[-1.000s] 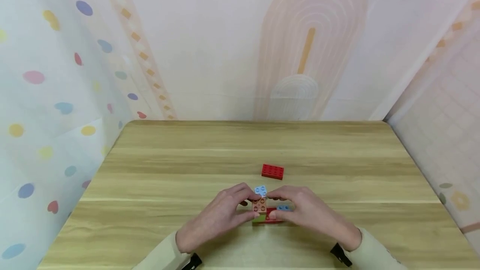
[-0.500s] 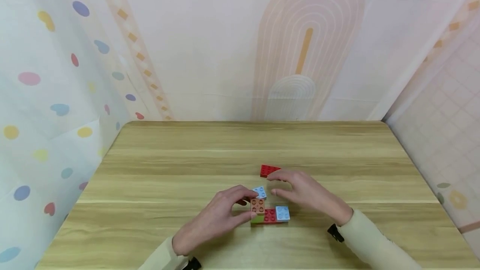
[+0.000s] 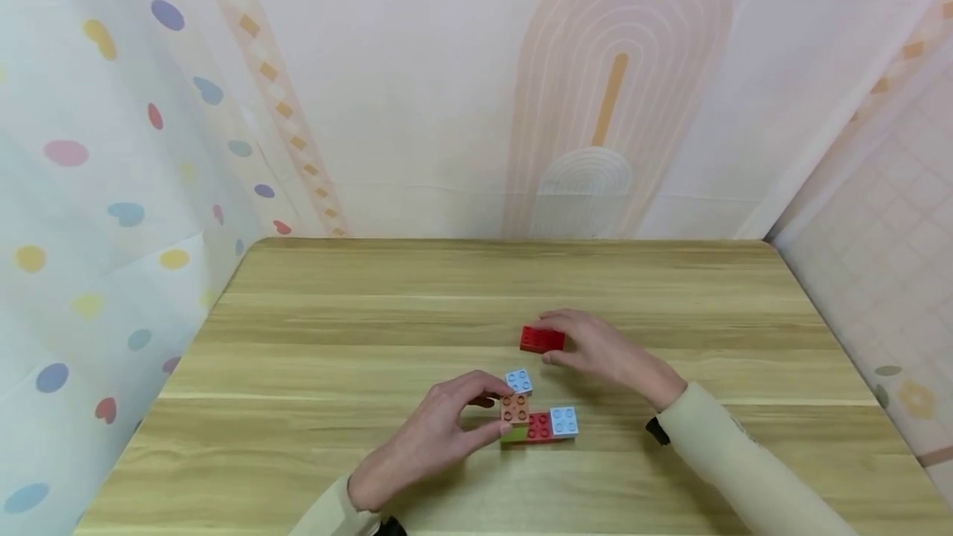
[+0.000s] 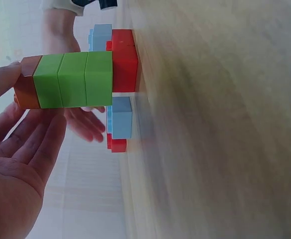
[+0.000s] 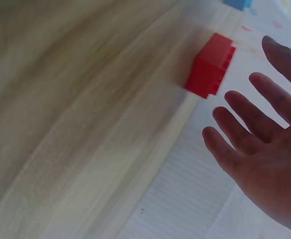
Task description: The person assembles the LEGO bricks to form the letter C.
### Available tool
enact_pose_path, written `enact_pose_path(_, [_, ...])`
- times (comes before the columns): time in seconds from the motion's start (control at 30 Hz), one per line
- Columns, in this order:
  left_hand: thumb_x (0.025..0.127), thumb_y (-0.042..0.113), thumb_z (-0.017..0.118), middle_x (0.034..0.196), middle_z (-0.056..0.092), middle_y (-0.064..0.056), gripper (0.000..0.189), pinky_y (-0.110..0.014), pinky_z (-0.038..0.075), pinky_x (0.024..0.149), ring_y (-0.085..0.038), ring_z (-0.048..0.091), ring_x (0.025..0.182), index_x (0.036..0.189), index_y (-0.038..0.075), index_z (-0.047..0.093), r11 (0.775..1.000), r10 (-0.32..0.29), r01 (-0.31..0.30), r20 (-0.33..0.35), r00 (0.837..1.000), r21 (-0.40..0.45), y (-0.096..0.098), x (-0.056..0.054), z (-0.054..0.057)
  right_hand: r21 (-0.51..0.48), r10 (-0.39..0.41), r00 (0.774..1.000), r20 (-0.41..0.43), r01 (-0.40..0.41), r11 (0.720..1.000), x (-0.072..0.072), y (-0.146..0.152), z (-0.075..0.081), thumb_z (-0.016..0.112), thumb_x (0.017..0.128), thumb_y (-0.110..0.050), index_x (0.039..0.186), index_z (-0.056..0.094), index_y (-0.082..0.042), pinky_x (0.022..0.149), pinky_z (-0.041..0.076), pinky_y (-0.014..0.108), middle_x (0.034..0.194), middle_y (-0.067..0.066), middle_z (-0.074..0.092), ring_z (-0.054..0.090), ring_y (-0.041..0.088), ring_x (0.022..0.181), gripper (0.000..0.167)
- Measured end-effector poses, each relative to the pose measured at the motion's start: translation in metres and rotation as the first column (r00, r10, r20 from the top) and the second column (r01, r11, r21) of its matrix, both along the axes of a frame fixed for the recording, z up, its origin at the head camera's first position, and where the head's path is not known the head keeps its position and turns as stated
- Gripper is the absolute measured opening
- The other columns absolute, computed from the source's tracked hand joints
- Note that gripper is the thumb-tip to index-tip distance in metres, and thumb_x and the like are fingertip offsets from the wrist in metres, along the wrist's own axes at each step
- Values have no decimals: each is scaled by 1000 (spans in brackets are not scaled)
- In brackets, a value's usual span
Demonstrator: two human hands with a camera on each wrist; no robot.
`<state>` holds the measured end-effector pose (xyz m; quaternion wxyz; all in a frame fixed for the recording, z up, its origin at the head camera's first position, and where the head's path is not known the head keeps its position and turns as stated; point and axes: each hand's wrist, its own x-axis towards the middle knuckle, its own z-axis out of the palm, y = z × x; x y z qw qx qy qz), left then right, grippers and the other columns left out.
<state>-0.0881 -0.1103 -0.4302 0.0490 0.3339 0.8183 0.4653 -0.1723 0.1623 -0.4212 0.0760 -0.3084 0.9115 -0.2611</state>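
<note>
My left hand pinches an orange toy brick between thumb and fingers. That brick tops an upright stack of green bricks, which stands on a red brick on the table. A light blue brick sits on the red brick's right end. Behind the stack a second light blue brick lies on the table. Farther back is a loose red brick. Over its right side reaches my right hand, its fingers extended; in the right wrist view this red brick is apart from the fingers.
The wooden table extends around the bricks on all sides. Its back edge meets a patterned cloth, and more cloth hangs at the left and right.
My right hand has left the brick build and moved back to the loose red brick. The left hand has stayed at the orange brick.
</note>
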Motion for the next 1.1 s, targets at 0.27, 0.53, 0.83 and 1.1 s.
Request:
enact_pose_path(0.27, [100,25,72,122,72,1,29,-39,58,95,-14,68,110,127,14,68,1000,23,-22,73,997,-20,1,1,0,71,-44,997,63,40,997,-14,-7,-8,80,94,-23,141,61,-4,97,54,43,136,11,66,63,24,116,54])
enact_pose_path(0.53, [100,26,72,121,74,0,30,-35,57,95,-16,70,109,127,14,67,999,37,-35,88,995,-26,0,4,-1,103,-68,998,19,65,993,-8,-11,-6,76,96,-12,139,62,-2,101,53,47,135,15,66,63,30,121,46])
enact_pose_path(0.83, [101,25,70,121,74,-1,29,-36,57,96,-18,70,110,127,11,67,999,28,-26,53,998,-37,-1,4,-2,-33,-87,995,-48,86,996,16,2,3,74,96,-14,138,64,-7,88,57,41,125,10,69,64,22,106,44])
enact_pose_path(1.1, [101,23,70,121,74,-1,28,-39,58,96,-19,70,109,126,10,68,999,35,-33,37,999,-42,0,4,-1,-147,-105,992,-77,93,985,36,13,11,74,95,-14,137,65,-9,81,57,42,116,2,69,60,12,93,43])
